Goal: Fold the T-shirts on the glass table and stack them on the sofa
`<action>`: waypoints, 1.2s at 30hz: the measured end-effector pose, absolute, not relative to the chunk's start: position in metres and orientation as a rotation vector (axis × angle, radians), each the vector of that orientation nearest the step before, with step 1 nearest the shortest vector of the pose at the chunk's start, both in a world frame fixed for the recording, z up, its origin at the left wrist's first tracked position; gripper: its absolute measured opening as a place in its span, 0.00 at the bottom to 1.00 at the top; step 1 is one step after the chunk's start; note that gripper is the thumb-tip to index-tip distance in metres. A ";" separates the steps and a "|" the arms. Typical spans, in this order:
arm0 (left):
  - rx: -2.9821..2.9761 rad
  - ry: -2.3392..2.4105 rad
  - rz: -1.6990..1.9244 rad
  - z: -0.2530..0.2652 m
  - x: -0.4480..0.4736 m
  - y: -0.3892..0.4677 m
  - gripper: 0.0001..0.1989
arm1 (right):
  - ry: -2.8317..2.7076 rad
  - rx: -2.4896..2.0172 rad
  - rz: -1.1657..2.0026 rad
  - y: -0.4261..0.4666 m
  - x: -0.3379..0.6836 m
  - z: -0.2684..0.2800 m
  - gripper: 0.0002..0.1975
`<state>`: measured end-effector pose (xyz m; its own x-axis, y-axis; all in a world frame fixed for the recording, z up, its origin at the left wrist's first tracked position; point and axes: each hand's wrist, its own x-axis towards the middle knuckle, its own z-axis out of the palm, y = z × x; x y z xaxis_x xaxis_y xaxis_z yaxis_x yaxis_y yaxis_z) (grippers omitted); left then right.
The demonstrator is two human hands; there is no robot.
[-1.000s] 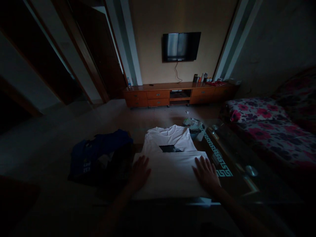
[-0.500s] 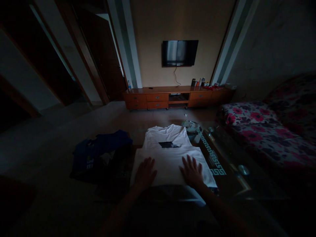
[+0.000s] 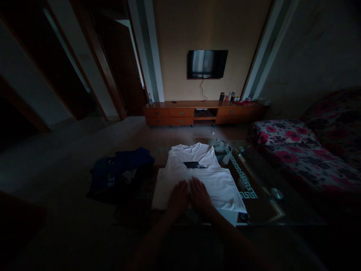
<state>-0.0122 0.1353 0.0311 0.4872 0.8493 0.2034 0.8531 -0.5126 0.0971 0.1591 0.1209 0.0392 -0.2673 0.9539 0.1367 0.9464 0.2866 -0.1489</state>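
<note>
A white T-shirt (image 3: 222, 188) with a dark print lies on a glass coffee table (image 3: 254, 177), its lower part folded up over the rest. My left hand (image 3: 178, 196) rests flat on the folded part, fingers stretched forward. Close beside it, my right hand (image 3: 200, 194) also lies flat on the cloth with fingers extended. The two hands almost meet at the middle of the shirt. Small wrinkles show in the fabric to the right of my right hand.
Dark blue clothes (image 3: 121, 165) lie in a heap to the left. Behind the shirt sits a crumpled plastic bag (image 3: 221, 146). A floral sofa (image 3: 296, 146) stands to the right. A low wooden cabinet (image 3: 180, 113) runs along the far wall, beneath a television (image 3: 208, 64).
Both hands have slid inward over the shirt, from its left and right sides to the middle. The shirt keeps its folded shape. The camera view has shifted slightly.
</note>
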 end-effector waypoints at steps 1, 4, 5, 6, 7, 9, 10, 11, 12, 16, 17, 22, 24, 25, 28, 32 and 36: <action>-2.693 -1.561 -0.344 0.027 -0.012 0.135 0.28 | -2.349 -1.755 0.053 0.121 0.156 0.035 0.32; -2.696 -1.572 -0.336 0.021 -0.021 0.136 0.30 | -2.343 -1.723 0.029 0.120 0.160 0.026 0.33; -2.692 -1.579 -0.334 0.020 -0.027 0.136 0.31 | -2.336 -1.722 0.018 0.119 0.166 0.025 0.34; -2.683 -1.593 -0.331 0.021 -0.035 0.137 0.33 | -2.321 -1.730 0.005 0.118 0.174 0.023 0.35; -2.672 -1.610 -0.327 0.022 -0.044 0.138 0.35 | -2.299 -1.749 -0.010 0.116 0.185 0.021 0.37; -2.638 -1.658 -0.321 0.025 -0.068 0.141 0.38 | -2.247 -1.810 -0.054 0.111 0.215 0.018 0.39; -2.620 -1.684 -0.320 0.026 -0.081 0.143 0.40 | -2.220 -1.848 -0.084 0.108 0.234 0.016 0.39; -2.599 -1.714 -0.321 0.027 -0.095 0.145 0.41 | -2.196 -1.885 -0.120 0.104 0.253 0.014 0.40; -2.578 -1.748 -0.317 0.028 -0.109 0.147 0.42 | -2.166 -1.923 -0.162 0.100 0.274 0.012 0.40; -2.529 -1.839 -0.291 0.027 -0.142 0.149 0.43 | -2.121 -1.977 -0.274 0.084 0.341 0.003 0.40; -2.526 -1.841 -0.289 0.026 -0.144 0.147 0.42 | -2.132 -1.972 -0.282 0.079 0.351 0.002 0.40; -2.526 -1.838 -0.238 0.026 -0.147 0.128 0.42 | -2.206 -1.955 -0.242 0.066 0.366 0.005 0.37; -2.529 -1.844 -0.192 0.032 -0.147 0.126 0.39 | -2.188 -2.035 -0.208 0.071 0.359 0.014 0.36; -2.514 -1.855 -0.184 0.036 -0.144 0.127 0.36 | -2.157 -2.095 -0.195 0.077 0.352 0.020 0.35; -2.442 -1.862 -0.272 0.051 -0.117 0.142 0.27 | -2.087 -2.148 -0.165 0.105 0.307 0.043 0.30; -2.566 -1.662 -0.441 0.060 -0.053 0.167 0.25 | -2.270 -1.773 -0.085 0.145 0.216 0.054 0.30; -2.672 -1.598 -0.398 0.046 -0.018 0.178 0.27 | -2.330 -1.641 -0.017 0.162 0.161 0.035 0.32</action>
